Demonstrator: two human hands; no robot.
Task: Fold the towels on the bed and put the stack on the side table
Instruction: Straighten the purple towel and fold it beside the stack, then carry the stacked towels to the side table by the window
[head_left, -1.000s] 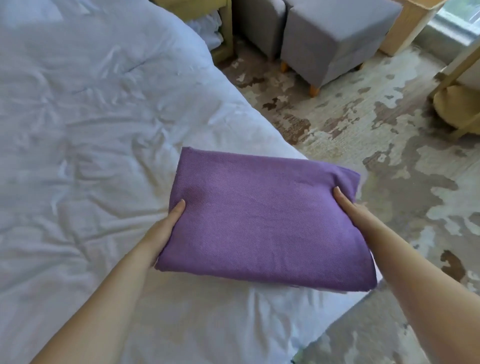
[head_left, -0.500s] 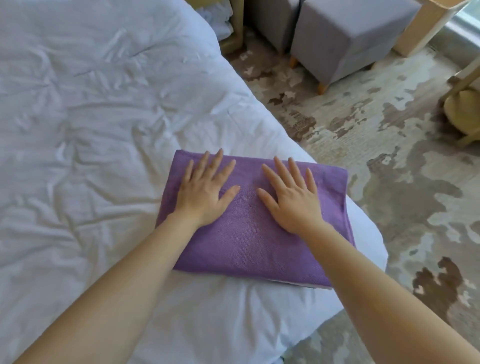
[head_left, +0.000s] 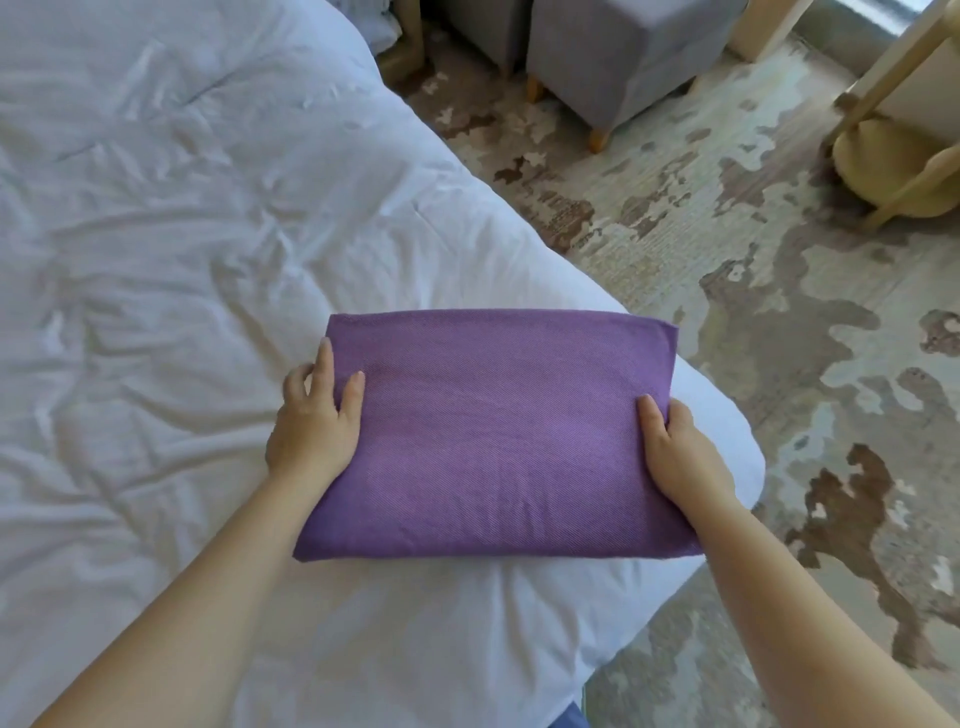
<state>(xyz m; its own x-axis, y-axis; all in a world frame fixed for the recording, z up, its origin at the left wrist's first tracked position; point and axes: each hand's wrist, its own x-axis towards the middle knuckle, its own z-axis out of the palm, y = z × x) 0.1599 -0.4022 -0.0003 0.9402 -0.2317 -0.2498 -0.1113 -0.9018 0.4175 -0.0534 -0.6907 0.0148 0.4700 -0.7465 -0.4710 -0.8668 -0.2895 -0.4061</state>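
Purple cloth, folded into a thick rectangle, makes up the towel stack (head_left: 493, 441), which lies on the near corner of the bed (head_left: 182, 260), its right end close to the mattress edge. Half a second ago both palms were pressing flat on its top; now they have slid outward to its two short ends. The left hand (head_left: 311, 421) pinches the left end, thumb on top and the forefinger lying along the edge, while the right hand (head_left: 675, 447) holds the right end with the thumb on top and the fingers tucked out of sight beneath. So the smoothing looks done, and this reads as the grip for lifting the bundle off the bed. How many towels are folded inside cannot be told from above. Beyond the bed, a patterned rug (head_left: 779, 322) covers the floor, with grey ottomans (head_left: 623, 62) at the far side and a pale wooden stand (head_left: 883, 171) at the right edge; whether that stand is the side table is unclear. The carry calls for even support at both ends, or the soft middle may sag and the folds slip open.
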